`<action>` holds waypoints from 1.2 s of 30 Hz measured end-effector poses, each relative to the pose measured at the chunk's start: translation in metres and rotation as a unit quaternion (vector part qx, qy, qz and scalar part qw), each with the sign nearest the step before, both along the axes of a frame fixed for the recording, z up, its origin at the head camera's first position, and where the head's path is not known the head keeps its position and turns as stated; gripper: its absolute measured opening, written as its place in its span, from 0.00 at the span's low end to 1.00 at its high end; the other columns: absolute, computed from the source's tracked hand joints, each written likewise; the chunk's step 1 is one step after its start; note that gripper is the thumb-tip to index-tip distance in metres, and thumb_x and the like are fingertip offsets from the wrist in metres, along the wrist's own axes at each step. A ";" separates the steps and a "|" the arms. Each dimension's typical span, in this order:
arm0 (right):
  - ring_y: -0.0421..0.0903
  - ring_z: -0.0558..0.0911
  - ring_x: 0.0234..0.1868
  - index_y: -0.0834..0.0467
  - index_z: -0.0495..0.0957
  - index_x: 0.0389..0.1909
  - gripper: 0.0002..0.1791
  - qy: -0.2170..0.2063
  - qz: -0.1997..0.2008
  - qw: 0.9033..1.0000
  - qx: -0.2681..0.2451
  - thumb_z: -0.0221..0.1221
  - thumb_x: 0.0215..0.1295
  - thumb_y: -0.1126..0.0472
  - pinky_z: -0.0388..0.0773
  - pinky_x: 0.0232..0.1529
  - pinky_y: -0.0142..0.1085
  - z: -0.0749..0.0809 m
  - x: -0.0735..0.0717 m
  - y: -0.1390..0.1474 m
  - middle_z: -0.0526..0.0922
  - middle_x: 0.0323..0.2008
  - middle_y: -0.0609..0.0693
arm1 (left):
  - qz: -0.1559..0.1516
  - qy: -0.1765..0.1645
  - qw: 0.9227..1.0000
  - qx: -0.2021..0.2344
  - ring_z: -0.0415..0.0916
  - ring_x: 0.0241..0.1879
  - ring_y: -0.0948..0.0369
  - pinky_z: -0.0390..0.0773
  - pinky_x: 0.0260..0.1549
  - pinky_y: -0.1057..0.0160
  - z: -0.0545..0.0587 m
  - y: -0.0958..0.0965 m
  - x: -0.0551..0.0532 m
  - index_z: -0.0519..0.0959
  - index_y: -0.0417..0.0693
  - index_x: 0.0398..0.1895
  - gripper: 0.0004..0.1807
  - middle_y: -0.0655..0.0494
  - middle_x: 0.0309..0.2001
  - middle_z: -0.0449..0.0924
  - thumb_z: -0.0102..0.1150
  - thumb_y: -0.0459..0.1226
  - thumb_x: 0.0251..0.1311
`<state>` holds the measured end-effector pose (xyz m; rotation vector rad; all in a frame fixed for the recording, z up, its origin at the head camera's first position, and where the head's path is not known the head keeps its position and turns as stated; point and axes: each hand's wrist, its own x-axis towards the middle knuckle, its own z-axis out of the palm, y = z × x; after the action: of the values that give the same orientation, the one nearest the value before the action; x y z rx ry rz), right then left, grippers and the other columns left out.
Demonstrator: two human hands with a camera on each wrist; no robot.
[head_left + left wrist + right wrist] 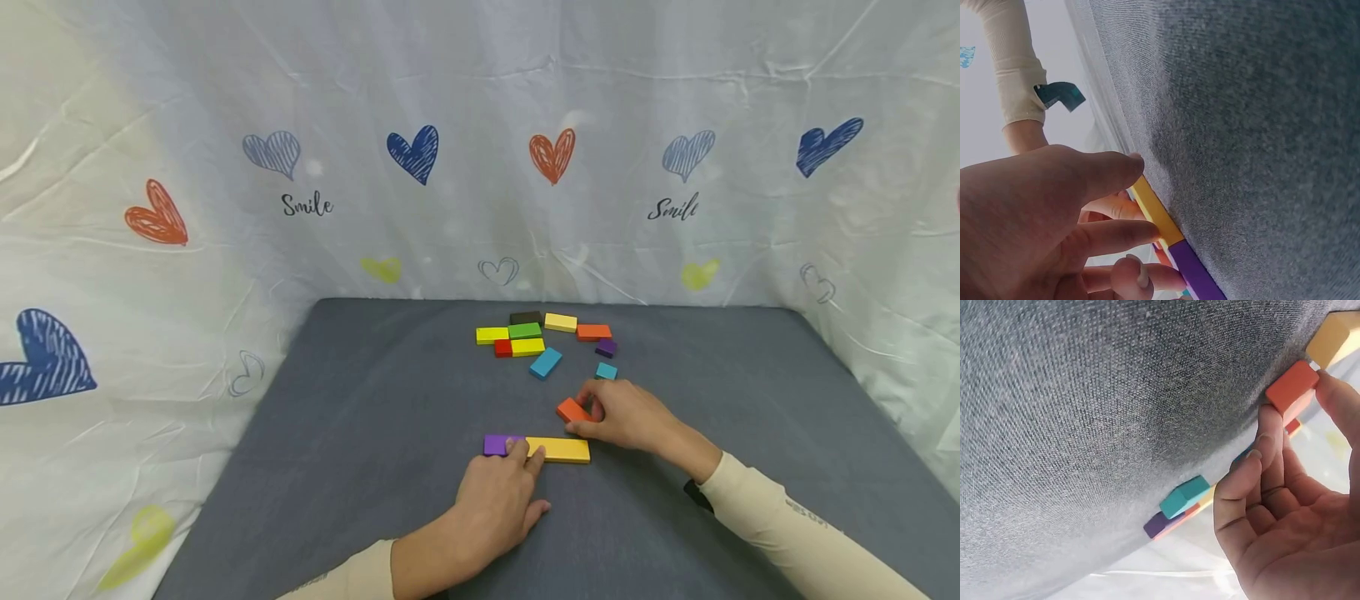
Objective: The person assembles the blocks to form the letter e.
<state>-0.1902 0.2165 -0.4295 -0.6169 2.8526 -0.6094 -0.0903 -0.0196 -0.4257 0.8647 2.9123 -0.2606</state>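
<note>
A purple block (497, 446) and a longer golden-yellow block (566, 451) lie end to end on the grey cloth, forming one row. My left hand (491, 504) rests its extended fingertips on this row around the seam; the left wrist view shows the fingers along the yellow block (1159, 215) and purple block (1199, 274). Just beyond the row's right end, my right hand (636, 417) pinches an orange block (572, 410) between thumb and fingers. In the right wrist view that orange block (1291, 389) sits close to the yellow block (1336, 339).
Behind the hands lie several loose blocks: a blue one (546, 363), a teal one (607, 371), a dark purple one (607, 347), an orange one (594, 332) and a cluster with green (525, 331), yellow, red and black. A white curtain (480, 208) with printed hearts hangs behind the table.
</note>
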 end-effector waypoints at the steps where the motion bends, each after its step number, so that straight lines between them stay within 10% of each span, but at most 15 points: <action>1: 0.39 0.72 0.22 0.57 0.84 0.49 0.26 0.001 0.002 1.000 -0.001 0.73 0.64 0.41 0.69 0.23 0.35 0.000 0.001 0.000 0.76 0.25 0.42 | 0.001 -0.002 1.000 0.001 0.78 0.29 0.62 0.82 0.30 0.61 0.000 0.000 0.000 0.73 0.61 0.77 0.39 0.54 0.65 0.78 0.57 0.67 0.70; 36: 0.40 0.73 0.19 0.56 0.86 0.50 0.19 -0.002 -0.018 1.000 0.006 0.64 0.75 0.44 0.71 0.22 0.36 0.009 0.002 0.001 0.77 0.23 0.42 | -0.001 0.015 1.000 -0.013 0.84 0.33 0.60 0.84 0.31 0.60 -0.001 0.001 0.001 0.74 0.61 0.77 0.37 0.51 0.70 0.77 0.55 0.66 0.71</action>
<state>-0.1886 0.2172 -0.4210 -0.5637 2.8663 -0.5986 -0.0896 -0.0182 -0.4270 0.8679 2.9292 -0.3122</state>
